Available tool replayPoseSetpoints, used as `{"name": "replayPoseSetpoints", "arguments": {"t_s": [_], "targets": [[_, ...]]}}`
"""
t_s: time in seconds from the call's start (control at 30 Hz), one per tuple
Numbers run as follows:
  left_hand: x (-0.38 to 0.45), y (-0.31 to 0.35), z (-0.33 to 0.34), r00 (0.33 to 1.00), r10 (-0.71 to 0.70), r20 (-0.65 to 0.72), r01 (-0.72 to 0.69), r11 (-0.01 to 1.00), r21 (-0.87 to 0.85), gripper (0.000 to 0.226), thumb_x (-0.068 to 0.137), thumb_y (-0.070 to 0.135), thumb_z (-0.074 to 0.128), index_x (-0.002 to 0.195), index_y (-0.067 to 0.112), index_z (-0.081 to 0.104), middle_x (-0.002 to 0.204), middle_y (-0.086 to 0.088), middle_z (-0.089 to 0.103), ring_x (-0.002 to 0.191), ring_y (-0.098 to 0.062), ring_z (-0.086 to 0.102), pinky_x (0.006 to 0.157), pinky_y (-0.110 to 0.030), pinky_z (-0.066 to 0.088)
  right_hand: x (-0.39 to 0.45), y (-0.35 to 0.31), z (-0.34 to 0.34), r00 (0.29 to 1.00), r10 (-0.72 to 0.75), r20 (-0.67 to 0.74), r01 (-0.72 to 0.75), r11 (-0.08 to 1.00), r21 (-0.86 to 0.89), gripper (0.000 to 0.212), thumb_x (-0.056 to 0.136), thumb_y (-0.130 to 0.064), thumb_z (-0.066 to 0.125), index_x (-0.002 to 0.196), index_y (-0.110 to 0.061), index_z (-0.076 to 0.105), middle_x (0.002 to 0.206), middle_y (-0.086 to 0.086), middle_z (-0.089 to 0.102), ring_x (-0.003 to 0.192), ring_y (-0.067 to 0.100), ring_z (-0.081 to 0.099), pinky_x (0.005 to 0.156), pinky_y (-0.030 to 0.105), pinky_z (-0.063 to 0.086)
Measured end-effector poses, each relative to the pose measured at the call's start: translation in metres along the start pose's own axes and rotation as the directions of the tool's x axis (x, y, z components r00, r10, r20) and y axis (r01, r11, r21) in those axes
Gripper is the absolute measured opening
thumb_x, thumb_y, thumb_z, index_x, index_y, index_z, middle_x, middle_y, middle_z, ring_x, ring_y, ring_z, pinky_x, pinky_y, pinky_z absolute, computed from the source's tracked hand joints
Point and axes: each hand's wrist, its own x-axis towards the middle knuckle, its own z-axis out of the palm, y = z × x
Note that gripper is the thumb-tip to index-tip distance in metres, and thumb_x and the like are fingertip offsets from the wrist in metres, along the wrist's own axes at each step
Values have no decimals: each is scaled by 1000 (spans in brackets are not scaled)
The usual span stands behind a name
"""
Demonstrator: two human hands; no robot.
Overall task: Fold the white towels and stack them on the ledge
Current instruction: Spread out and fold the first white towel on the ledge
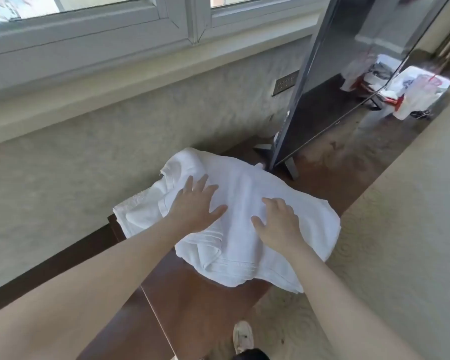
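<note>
White terry cloth, spread in a rumpled heap: towels (257, 203) lay across the dark brown wooden ledge (192, 302) below the window (89, 35), draped over its near edge toward the carpet (374, 255). Left hand (195, 203) pressed flat on the upper left of the pile, fingers straight and fanned, thumb out to the right, gripping nothing. Right hand (278, 222) laid palm-down just beside it on the middle of the cloth, thumb spread, fingers bent slightly at the tips against the fabric; no fold pinched or lifted, as far as could be seen. Both bare forearms stretched in from the bottom of the view.

A second layer, coarser in weave, poked out at the far left of the heap, touching the pale textured wall (115, 139). Hemmed bands ran along the front of the bundle, bunched rather than squared. How many towels made up the heap could not be told.

Further along the same ledge, just beyond the cloth, stood a flat dark television (348, 74) on angled feet, tilted in the wide-angle view, its screen mirroring the room. Near its far end, a white plastic bag (421, 94) with red markings. On the wall, a small metal outlet plate (286, 83). At the bottom, one white sneaker (242, 336) on the patterned carpet.
</note>
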Motion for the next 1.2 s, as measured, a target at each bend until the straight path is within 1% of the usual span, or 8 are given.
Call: {"name": "replayPoseSetpoints", "arguments": {"t_s": [0.13, 0.27, 0.37, 0.6, 0.8, 1.0, 1.1, 1.2], "targets": [[25, -6, 8, 986, -142, -86, 148, 987, 64, 81, 95, 72, 36, 159, 26, 20, 170, -4, 5, 156, -34, 2, 119, -52, 21, 34, -6, 4, 1000, 7, -19, -7, 1000, -23, 64, 100, -50, 46, 152, -14, 32, 152, 8, 38, 137, 29, 37, 111, 41, 32], [44, -19, 20, 972, -184, -146, 193, 980, 55, 90, 91, 72, 49, 157, 17, 22, 162, -3, 24, 146, -27, 27, 113, -43, 27, 66, -14, 17, 997, 13, -78, -15, 1000, -23, 66, 98, -56, 47, 145, -12, 39, 139, 8, 48, 125, 29, 46, 107, 39, 35], [56, -26, 21, 950, -244, -193, 242, 970, -33, 93, 82, 70, 63, 150, 15, 32, 143, -5, 41, 129, -27, 43, 106, -39, 34, 71, -19, 32, 995, 3, -102, -17, 990, -139, 57, 97, -59, 44, 131, -13, 49, 125, 6, 55, 113, 28, 50, 102, 38, 37], [57, -30, 31, 910, -330, -250, 304, 943, -138, 66, 80, 64, 71, 120, 17, 48, 119, 4, 54, 110, -23, 48, 94, -33, 35, 73, -14, 56, 943, -91, -319, 44, 988, -151, 19, 96, -30, 61, 100, -11, 61, 94, 6, 58, 87, 28, 53, 80, 41, 43], [49, -34, 29, 904, -336, -264, 277, 931, -236, 60, 79, 58, 76, 114, 15, 52, 114, 3, 59, 109, -22, 51, 96, -31, 34, 78, -9, 59, 928, -101, -359, 85, 995, -60, 12, 94, -20, 65, 88, -11, 60, 85, 6, 58, 80, 29, 53, 72, 41, 44], [18, -46, 6, 882, -288, -372, 205, 947, -247, 50, 80, 50, 79, 109, 14, 61, 99, 10, 56, 99, -23, 56, 88, -21, 25, 79, -5, 53, 902, -40, -430, 108, 985, 134, 10, 97, -17, 60, 92, -9, 62, 86, 5, 60, 78, 27, 54, 70, 38, 42], [-3, -50, -10, 868, -264, -421, 194, 960, -203, 49, 82, 52, 76, 109, 13, 66, 96, 3, 61, 96, -28, 58, 89, -26, 29, 77, -8, 42, 899, 7, -437, 96, 972, 214, 9, 99, -15, 57, 95, -8, 62, 90, 6, 61, 80, 25, 52, 73, 35, 37], [-26, -52, -28, 854, -167, -492, 136, 986, -99, 51, 81, 52, 76, 101, 5, 69, 89, -8, 66, 82, -35, 63, 82, -36, 40, 71, -15, 25, 882, 75, -466, 73, 953, 293, 13, 101, -15, 52, 96, -8, 61, 92, 5, 58, 83, 24, 52, 79, 37, 42]]}}
